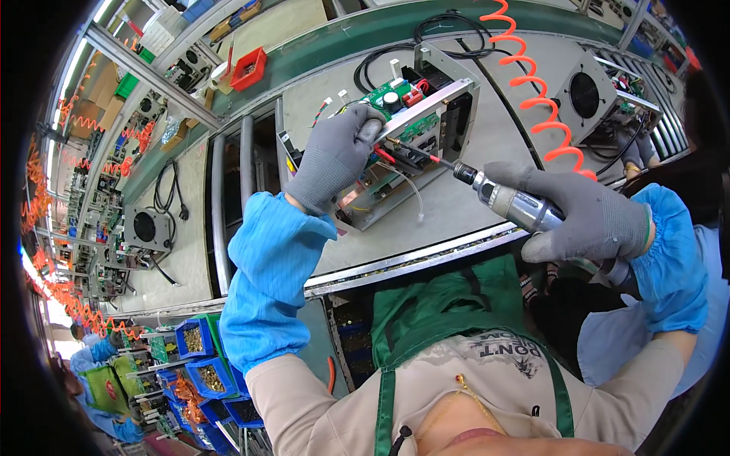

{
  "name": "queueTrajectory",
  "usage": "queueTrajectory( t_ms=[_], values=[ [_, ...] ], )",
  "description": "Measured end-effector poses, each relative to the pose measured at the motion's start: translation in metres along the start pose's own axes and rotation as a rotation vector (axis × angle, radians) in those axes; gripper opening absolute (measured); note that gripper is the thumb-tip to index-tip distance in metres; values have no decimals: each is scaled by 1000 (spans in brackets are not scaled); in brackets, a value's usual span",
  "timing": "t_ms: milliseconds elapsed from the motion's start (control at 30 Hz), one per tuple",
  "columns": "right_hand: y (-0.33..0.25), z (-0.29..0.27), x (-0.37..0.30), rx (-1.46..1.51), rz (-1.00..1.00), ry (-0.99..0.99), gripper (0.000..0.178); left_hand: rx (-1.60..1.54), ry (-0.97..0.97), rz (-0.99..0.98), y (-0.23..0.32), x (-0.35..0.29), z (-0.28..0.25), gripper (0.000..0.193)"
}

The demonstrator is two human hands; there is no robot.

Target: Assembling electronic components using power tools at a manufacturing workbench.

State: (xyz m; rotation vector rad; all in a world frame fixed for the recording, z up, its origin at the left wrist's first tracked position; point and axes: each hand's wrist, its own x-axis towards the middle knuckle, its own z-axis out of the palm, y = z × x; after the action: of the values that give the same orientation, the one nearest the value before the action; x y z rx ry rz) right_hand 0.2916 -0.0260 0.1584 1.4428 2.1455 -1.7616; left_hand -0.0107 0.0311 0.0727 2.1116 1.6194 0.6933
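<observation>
The right hand (pixel 585 214), in a grey glove, is at three o'clock of the view. Its fingers are wrapped firmly around the body of a power screwdriver (pixel 520 207), the forefinger lying forward along the top. The screwdriver points toward ten o'clock, and its long thin bit (pixel 426 154) reaches the near side of an open machine (pixel 433 102); whether the tip sits in a screw is too small to tell.

The machine stands tilted on the table (pixel 468 199) at about one o'clock, its green circuit board, red parts and bare metal edge showing. The left hand (pixel 334 156), gloved alike, is at eleven o'clock, touching the near-left end of that edge. Its fingers are bent with the thumb close to them; I cannot tell whether they grip anything, as their undersides are hidden. A white wire (pixel 420 199) hangs below the bit.

An orange coiled hose (pixel 519 58) dangles between one and two o'clock. A second machine (pixel 585 95) with a round black fan sits at two o'clock, a red bin (pixel 248 68) at eleven, and blue bins (pixel 179 339) of small parts at eight.
</observation>
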Motion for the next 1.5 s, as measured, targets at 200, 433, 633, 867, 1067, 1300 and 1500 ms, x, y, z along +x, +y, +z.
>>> queueTrajectory(
  t_ms=[200, 433, 633, 867, 1067, 1300, 1500],
  values=[
    [4, 7, -1, -48, -119, 48, 85, 55, 24, 60, -3, 2, 3, 18],
    [-11, 9, -1, -50, -65, 47, 86, 49, 34, 31, -2, 2, 6, 17],
    [7, 22, 7, 46, -131, 73, 88, 55, 51, 56, -1, -1, 3, 17],
    [14, 26, 13, 127, -140, 85, 90, 217, 155, 400, -17, -2, -3, 15],
    [21, 37, 16, 389, -47, 26, 99, 106, -44, 66, -6, -17, -21, 16],
    [5, 59, 25, 505, -66, 4, 96, 37, 87, 99, -30, -26, -22, 18],
    [-4, 67, 29, 519, 7, -30, 96, 20, 127, 81, -35, -30, -28, 19]
  ],
)
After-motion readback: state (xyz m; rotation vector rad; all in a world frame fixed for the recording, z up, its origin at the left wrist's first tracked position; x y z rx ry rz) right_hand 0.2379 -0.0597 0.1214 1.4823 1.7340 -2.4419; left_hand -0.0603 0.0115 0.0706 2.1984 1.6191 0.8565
